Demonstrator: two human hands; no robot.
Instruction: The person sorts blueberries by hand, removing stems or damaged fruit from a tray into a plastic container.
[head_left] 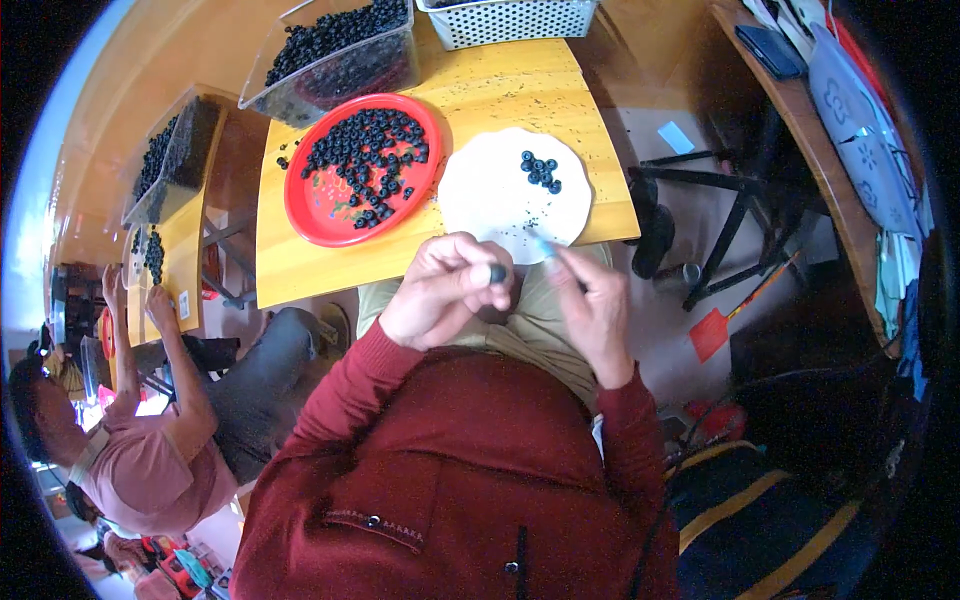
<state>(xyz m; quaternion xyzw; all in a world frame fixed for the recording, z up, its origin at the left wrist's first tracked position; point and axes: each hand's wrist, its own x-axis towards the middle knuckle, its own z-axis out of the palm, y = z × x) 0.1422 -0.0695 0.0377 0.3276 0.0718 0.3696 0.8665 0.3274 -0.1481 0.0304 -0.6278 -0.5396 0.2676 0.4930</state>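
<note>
My left hand (440,285) is closed, pinching one small black round part (497,273) between thumb and fingers just in front of the table edge. To its right, my right hand (598,305) grips a slim tool with a light blue end (541,246); its kind is too blurred to tell. The tool's end is apart from the part and overlaps the near rim of a white scalloped plate (475,190). On that plate lie several black parts (541,171) and dark crumbs. A red oval tray (312,215) to the left holds many loose black ring-shaped parts (365,150).
Behind the tray stands a clear bin (345,85) full of black parts, beside a white perforated basket (515,25). Dark specks dot the yellow wooden table (330,270). At the left a co-worker (150,450) handles black parts at another table. A red fly swatter (710,335) lies right.
</note>
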